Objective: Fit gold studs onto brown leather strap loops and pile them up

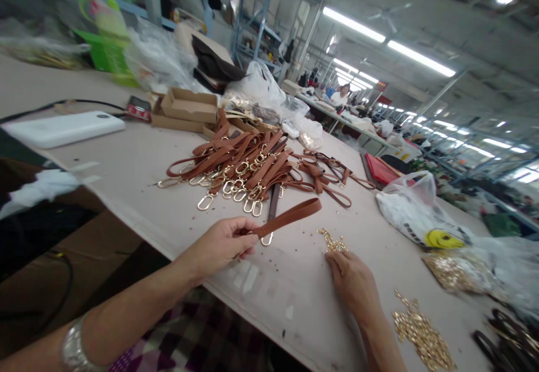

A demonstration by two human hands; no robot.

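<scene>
My left hand (229, 243) pinches the end of a brown leather strap loop (292, 216) near the table's front edge; the loop points to the right. My right hand (347, 273) rests on the table with its fingertips at a small heap of gold metal pieces (332, 241); whether one is between the fingers is hidden. Behind my hands lies a pile of brown straps (248, 161) with gold oval clasps (206, 202). A larger heap of gold pieces (421, 332) is to the right of my right hand.
Cardboard boxes (189, 105) and plastic bags (261, 88) stand behind the pile. A white flat object (67, 128) lies at left. A smiley-face bag (421, 214), a bag of gold pieces (455, 273) and dark straps (509, 338) are at right. A person (340, 96) is far back.
</scene>
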